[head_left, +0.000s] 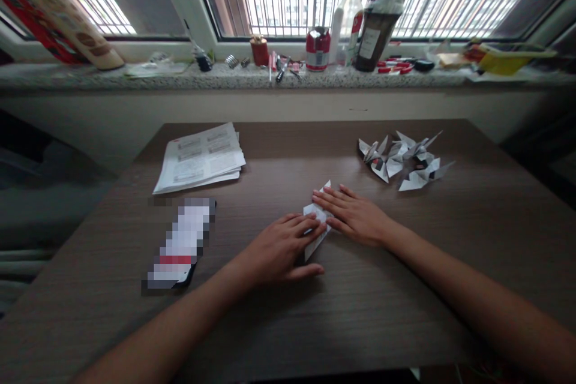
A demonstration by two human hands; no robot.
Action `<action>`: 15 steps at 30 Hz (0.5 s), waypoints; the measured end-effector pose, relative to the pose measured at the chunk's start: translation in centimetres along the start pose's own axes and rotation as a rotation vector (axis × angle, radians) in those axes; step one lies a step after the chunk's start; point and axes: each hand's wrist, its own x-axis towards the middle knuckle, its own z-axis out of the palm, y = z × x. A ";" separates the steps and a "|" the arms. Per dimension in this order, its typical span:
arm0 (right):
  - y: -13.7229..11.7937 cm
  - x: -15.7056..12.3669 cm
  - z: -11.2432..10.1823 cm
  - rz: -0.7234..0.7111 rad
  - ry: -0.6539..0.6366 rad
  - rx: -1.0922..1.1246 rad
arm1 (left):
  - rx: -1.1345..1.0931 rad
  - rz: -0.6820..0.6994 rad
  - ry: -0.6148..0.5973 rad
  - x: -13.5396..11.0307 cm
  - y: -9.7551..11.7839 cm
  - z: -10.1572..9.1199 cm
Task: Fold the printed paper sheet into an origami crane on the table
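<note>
A small folded piece of white paper (317,211) lies flat on the brown table, with pointed ends toward the window and toward me. My left hand (283,246) rests on its near left part, fingers stretched out and thumb apart. From the right, my right hand (355,213) presses the far right part with flat, extended fingers. Both hands cover much of the paper, so its full shape is hidden. Several folded paper figures (390,159), like origami cranes, sit together at the back right.
A stack of printed sheets (200,159) lies at the back left, with a phone (184,243) nearer me, its screen blurred. Along the stone windowsill (180,79) stand a red can (317,49), a bottle (348,18), a dark drink cup (377,36) and small tools.
</note>
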 end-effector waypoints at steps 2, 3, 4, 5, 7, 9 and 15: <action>0.4 0.2 -0.1 0.015 0.009 -0.022 | -0.007 0.001 0.009 0.0 0.0 0.0; 0.5 0.3 -0.1 0.022 0.010 -0.029 | -0.010 0.001 0.013 0.0 0.0 0.0; 0.7 0.4 -0.2 0.037 0.011 -0.034 | -0.011 0.000 0.014 0.0 0.0 0.0; 0.8 0.4 -0.2 0.058 0.011 -0.038 | -0.012 0.001 0.013 0.0 0.0 0.0; 1.0 0.5 -0.3 0.107 0.013 -0.045 | -0.009 0.001 0.004 0.0 0.1 -0.1; 1.1 0.5 -0.4 0.138 0.015 -0.050 | -0.003 -0.001 -0.005 0.1 0.1 -0.2; 1.3 0.4 -0.1 0.127 0.042 -0.040 | 0.009 0.001 0.026 0.2 0.1 0.0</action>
